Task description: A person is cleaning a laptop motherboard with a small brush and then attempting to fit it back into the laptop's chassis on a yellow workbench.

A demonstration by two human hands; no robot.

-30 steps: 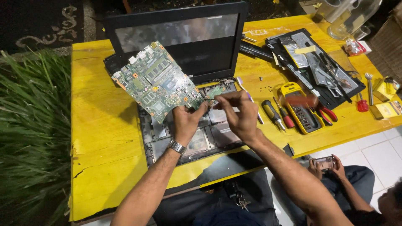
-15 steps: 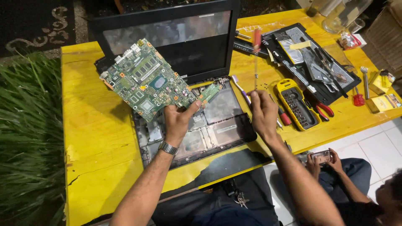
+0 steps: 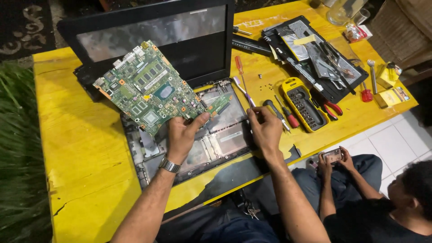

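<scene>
Green circuit board [image 3: 150,96] over a yellow table [image 3: 76,148] — yellow bit case [image 3: 306,104], perhaps red-handled pliers [image 3: 333,109]

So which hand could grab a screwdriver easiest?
Probably the right hand. It rests empty on the open laptop base, right beside the black-handled screwdriver and the red one. The left hand is busy holding up the green circuit board.

A green circuit board [image 3: 150,96], studded with chips and connectors, is tilting up left of centre above the opened black laptop base [image 3: 211,141].
</scene>
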